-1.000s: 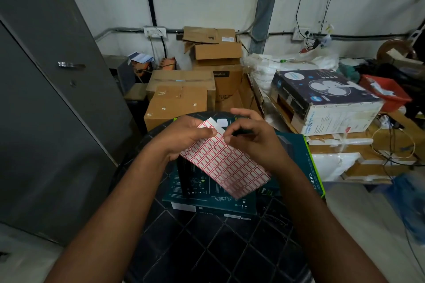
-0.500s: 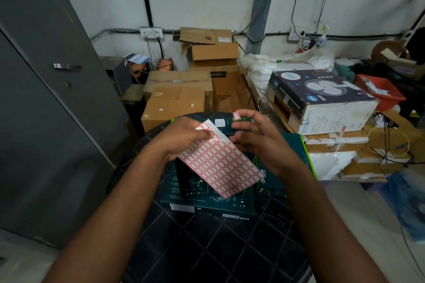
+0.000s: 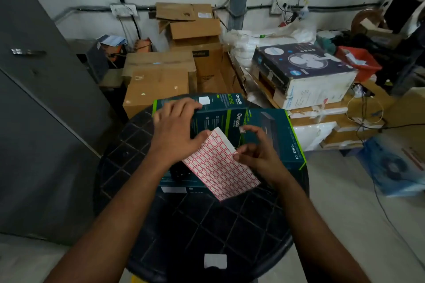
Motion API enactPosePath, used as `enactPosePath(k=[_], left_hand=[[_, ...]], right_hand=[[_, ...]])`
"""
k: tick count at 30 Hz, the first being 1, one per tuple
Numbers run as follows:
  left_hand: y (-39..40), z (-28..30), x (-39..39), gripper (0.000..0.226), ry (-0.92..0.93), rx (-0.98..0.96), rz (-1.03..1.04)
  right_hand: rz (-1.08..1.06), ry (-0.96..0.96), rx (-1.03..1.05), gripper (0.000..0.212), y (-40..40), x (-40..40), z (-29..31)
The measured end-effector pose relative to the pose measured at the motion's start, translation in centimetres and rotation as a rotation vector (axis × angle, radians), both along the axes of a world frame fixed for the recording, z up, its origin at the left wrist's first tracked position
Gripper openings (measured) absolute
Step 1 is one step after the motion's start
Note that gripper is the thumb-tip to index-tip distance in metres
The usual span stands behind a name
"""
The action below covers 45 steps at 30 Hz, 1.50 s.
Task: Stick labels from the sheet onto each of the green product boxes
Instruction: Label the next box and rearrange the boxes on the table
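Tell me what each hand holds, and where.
Left hand pinches the label sheet at its top corner; right hand carries a peeled label on a fingertip.

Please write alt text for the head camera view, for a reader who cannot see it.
Over a round black table, the left hand holds a red-grid label sheet while the right hand carries a small label on a fingertip toward green product boxes. Cardboard cartons stand behind.
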State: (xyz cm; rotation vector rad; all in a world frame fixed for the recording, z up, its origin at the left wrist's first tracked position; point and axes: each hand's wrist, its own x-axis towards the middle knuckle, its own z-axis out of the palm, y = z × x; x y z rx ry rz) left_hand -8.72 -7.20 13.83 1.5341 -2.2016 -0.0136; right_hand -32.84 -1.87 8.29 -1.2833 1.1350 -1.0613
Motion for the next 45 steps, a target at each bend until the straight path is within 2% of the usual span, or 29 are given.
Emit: enactPosePath(k=[3,7,10,17,25,28,31,33,36,38,40,42,45], left_hand=[[0.5,-2.7,-1.0,0.082,-0.139,-0.108,0.036],[0.9,-3.9,-1.7,0.087,-0.165,-0.173,0.072],[1.3,-4.1,-1.8,0.089,-0.198,-0.194,0.091],[1.8,-4.5,-2.0,0.093,-0.243,-0.204,0.130],[1.9,-4.6,-2.6,0.096,-0.265,-0.198,0.161],[1.9,-4.6,-2.5,0.097,-0.252,-0.195,0.152],[1.7,-4.4,-2.6,0.095,-0.218,-0.184,0.142],[1.6,-4.3,-2.6,0.094,-0.189,-0.170,0.132],[1.3,-3.9,-2.3,0.089,-0.117,-0.145,0.116],[0.8,-3.0,-1.9,0.080,-0.046,-0.134,0.103],[0.4,-1.8,-1.3,0.067,0.018,-0.126,0.090],[0.0,-0.9,-0.6,0.055,0.093,-0.096,0.063],[-0.9,-0.3,0.7,0.040,0.251,-0.040,0.010]], right_hand=[[-0.136,-0.064,0.184,0.064,2.1,-1.8,-4.9],[-0.372,-0.087,0.424,0.059,4.5,-4.4,-12.1],[-0.587,-0.101,0.525,0.055,5.4,-5.8,-16.0],[-0.892,0.241,0.655,0.048,6.4,-6.8,-19.6],[-0.844,0.386,0.635,0.054,6.4,-6.5,-20.9],[-0.827,0.412,0.646,0.050,6.3,-6.3,-20.9],[-0.902,0.468,0.632,0.043,6.5,-6.3,-20.8],[-0.938,0.369,0.570,0.030,6.4,-6.0,-20.0],[-0.891,-0.135,0.444,0.012,5.4,-4.6,-15.3],[-0.783,-0.395,0.380,0.016,4.2,-3.3,-10.8],[-0.648,-0.558,0.318,0.020,3.1,-1.9,-6.4],[-0.505,-0.638,0.257,0.017,2.3,-0.2,-2.0],[-0.294,-0.578,0.147,0.022,1.3,2.3,3.4]])
